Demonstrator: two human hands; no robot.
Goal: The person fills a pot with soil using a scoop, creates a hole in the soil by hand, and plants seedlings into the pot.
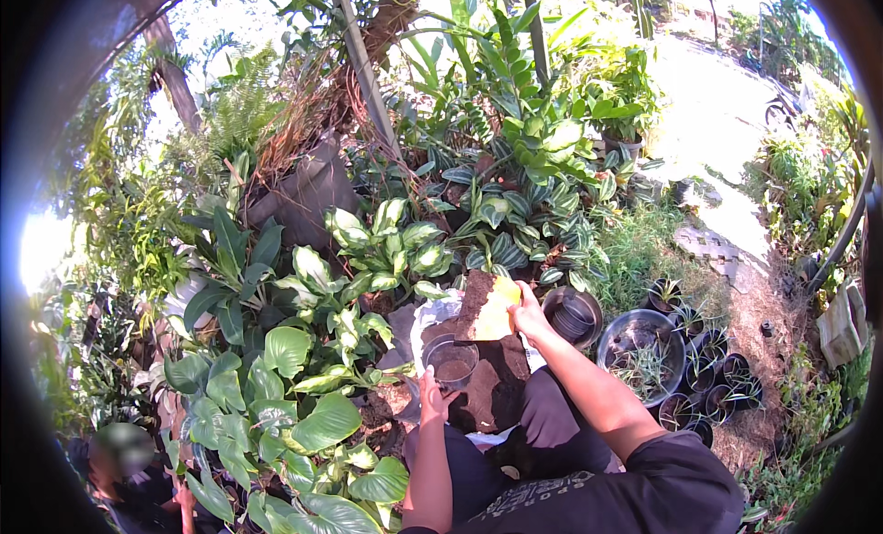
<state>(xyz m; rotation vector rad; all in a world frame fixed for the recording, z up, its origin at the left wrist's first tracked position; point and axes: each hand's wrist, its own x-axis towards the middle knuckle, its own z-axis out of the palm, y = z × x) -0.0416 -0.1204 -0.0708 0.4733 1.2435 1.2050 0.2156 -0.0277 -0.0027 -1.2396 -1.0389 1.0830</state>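
Note:
My left hand (436, 394) holds a small black plastic pot (452, 363) by its near left side; dark soil lies in the bottom of the pot. My right hand (530, 314) grips the right edge of a yellow scoop-like piece (502, 306), its left part covered with dark soil. That piece is above and to the right of the pot. Under both, a white sack (429, 312) lies spread in front of my legs with a heap of dark potting soil (493, 389) on it.
Stacked black pots (576, 318) stand right of the sack. Beyond them are a round basin (610, 351) holding small plants and several small potted plants (710, 375). Broad-leaved plants (324, 423) crowd the left. Another person (131, 475) is at the lower left. A path (759, 306) runs along the right.

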